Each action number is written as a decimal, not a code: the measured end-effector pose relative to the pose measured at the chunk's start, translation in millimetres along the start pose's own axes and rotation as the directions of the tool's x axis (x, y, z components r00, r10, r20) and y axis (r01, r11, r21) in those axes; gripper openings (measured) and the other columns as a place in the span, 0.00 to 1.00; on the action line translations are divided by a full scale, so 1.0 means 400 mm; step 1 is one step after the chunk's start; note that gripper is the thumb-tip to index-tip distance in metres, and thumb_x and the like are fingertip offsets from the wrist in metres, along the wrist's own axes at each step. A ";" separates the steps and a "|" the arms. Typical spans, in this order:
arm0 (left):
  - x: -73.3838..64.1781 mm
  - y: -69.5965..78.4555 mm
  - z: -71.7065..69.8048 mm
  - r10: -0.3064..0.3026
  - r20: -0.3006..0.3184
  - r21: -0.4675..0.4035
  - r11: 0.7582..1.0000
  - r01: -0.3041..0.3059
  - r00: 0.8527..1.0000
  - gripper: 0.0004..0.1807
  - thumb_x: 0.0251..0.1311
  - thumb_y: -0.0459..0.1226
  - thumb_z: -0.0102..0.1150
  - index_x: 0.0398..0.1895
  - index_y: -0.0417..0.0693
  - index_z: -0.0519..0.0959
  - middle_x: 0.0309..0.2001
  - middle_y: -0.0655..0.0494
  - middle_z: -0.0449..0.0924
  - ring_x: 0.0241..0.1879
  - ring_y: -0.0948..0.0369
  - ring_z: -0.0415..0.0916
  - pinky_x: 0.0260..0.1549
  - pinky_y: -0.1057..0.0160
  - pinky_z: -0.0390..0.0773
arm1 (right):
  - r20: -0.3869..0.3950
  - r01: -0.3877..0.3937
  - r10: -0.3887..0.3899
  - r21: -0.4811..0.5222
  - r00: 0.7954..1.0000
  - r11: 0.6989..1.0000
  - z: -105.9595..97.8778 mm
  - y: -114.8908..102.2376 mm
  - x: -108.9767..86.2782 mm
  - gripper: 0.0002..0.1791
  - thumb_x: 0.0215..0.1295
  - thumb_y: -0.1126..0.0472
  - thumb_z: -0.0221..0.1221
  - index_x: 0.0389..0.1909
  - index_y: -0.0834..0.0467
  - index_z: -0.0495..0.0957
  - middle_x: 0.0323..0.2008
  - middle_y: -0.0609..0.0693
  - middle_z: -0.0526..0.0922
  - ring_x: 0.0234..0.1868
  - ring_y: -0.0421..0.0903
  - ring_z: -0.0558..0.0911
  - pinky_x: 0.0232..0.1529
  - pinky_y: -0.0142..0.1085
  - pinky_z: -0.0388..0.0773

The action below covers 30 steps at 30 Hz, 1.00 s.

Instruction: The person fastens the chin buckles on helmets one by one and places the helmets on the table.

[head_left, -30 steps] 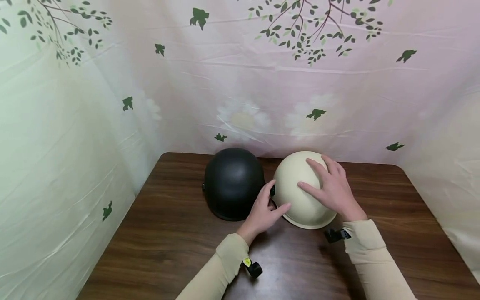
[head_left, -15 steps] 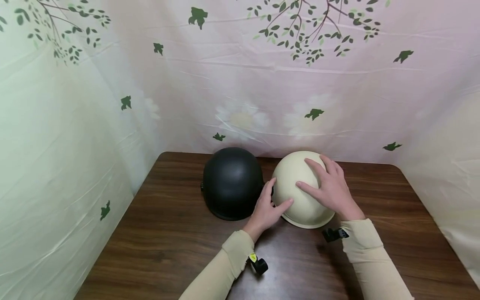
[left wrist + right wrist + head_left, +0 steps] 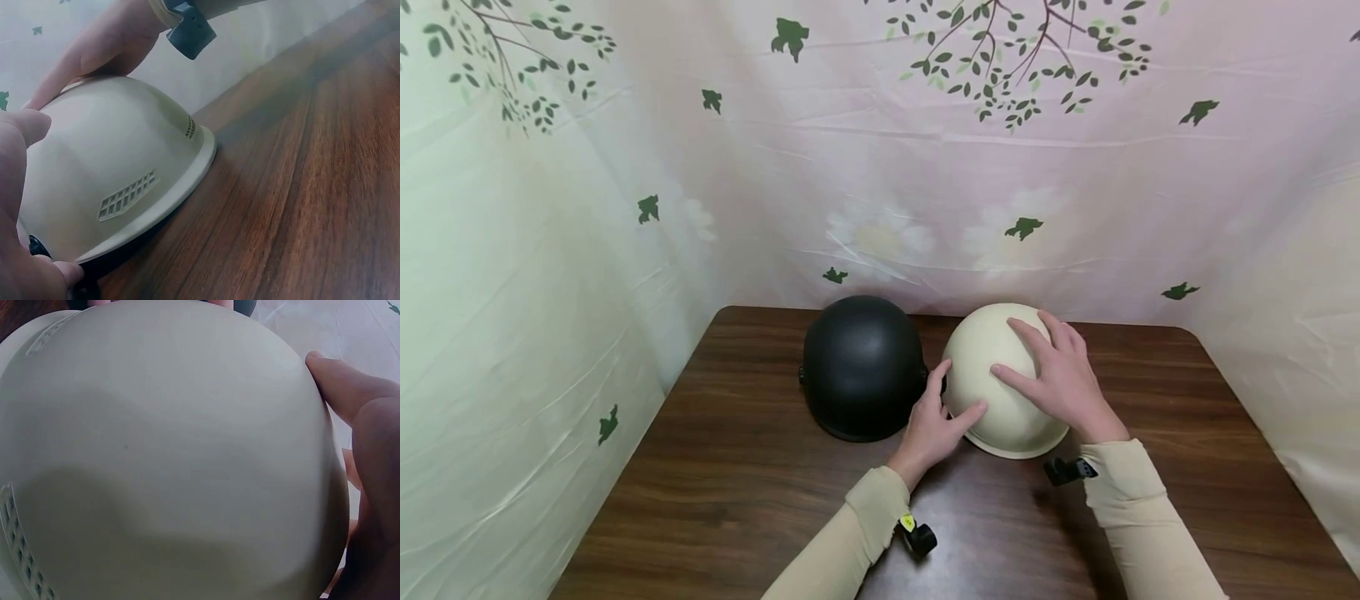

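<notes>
A cream helmet (image 3: 992, 367) with slotted vents sits dome up on the dark wood table (image 3: 760, 508). My left hand (image 3: 931, 429) holds its left side. In the left wrist view the thumb (image 3: 36, 127) lies along the shell and a fingertip (image 3: 70, 272) is at the rim, near a dark strap or fitting. Across the dome, my right hand (image 3: 1066, 379) rests with thumb and fingers spread on the upper right. The right wrist view shows that thumb (image 3: 325, 369) against the shell; the other fingers are partly hidden behind it.
A black helmet (image 3: 863, 367) stands dome up just left of my left hand, with small side fittings. Behind the table's back edge hangs a pale cloth (image 3: 880, 167) printed with leaves and flowers. Similar cloth closes off both sides.
My left hand and forearm have shifted slightly right, with the thumb a little further onto the cream helmet. The right hand and both helmets stay put; the head view drifts slightly.
</notes>
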<state>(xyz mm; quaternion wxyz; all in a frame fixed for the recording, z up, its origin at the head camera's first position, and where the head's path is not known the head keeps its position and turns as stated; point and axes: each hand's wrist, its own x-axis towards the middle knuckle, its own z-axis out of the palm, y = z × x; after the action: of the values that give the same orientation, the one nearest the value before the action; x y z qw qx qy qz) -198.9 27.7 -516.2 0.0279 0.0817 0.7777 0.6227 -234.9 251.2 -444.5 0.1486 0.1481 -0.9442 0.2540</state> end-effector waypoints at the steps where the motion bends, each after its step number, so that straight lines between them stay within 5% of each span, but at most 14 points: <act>1: -0.001 -0.002 0.001 -0.004 0.001 -0.006 1.000 0.004 1.000 0.47 0.65 0.59 0.67 0.83 0.72 0.55 0.80 0.57 0.59 0.76 0.61 0.63 0.70 0.54 0.71 | -0.006 0.004 -0.004 0.001 1.000 1.000 0.002 0.001 -0.002 0.43 0.65 0.36 0.69 0.76 0.48 0.69 0.79 0.66 0.56 0.75 0.75 0.54 0.60 0.76 0.62; 5: -0.006 -0.013 0.000 -0.005 0.002 -0.055 0.998 0.005 1.000 0.45 0.65 0.57 0.68 0.82 0.74 0.57 0.80 0.57 0.58 0.76 0.59 0.63 0.70 0.55 0.71 | -0.026 0.015 -0.015 0.001 1.000 1.000 0.005 0.002 -0.012 0.42 0.65 0.38 0.69 0.76 0.48 0.69 0.79 0.67 0.56 0.75 0.75 0.54 0.60 0.77 0.61; 14: 0.001 -0.009 -0.001 0.010 0.002 -0.266 0.964 -0.009 1.000 0.46 0.66 0.47 0.70 0.83 0.58 0.56 0.83 0.52 0.53 0.82 0.55 0.51 0.76 0.43 0.61 | -0.093 0.061 -0.062 -0.008 0.994 0.998 0.011 0.009 -0.011 0.41 0.62 0.41 0.72 0.74 0.50 0.73 0.77 0.68 0.60 0.73 0.76 0.58 0.63 0.75 0.60; 22: -0.007 -0.007 0.013 0.007 -0.012 -0.360 0.933 -0.011 1.000 0.47 0.66 0.43 0.72 0.83 0.53 0.57 0.84 0.48 0.49 0.82 0.52 0.49 0.75 0.47 0.63 | -0.133 0.081 -0.080 -0.002 0.988 0.997 0.018 0.017 -0.018 0.40 0.60 0.42 0.73 0.72 0.51 0.74 0.76 0.68 0.62 0.72 0.76 0.60 0.63 0.74 0.60; 30: -0.013 -0.005 0.020 0.027 -0.050 -0.385 0.922 -0.044 0.998 0.43 0.65 0.42 0.71 0.81 0.53 0.61 0.82 0.50 0.55 0.81 0.50 0.52 0.76 0.45 0.61 | -0.161 0.127 -0.126 -0.001 0.979 0.992 0.011 0.020 -0.017 0.40 0.59 0.45 0.73 0.71 0.53 0.75 0.75 0.71 0.63 0.72 0.76 0.61 0.66 0.73 0.57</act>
<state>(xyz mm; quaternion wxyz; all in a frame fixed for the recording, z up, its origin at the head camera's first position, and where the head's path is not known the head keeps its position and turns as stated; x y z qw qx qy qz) -193.0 34.3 -520.1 0.0150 0.0753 0.6388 0.7656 -232.3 257.1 -454.0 0.2396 0.1876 -0.9165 0.2596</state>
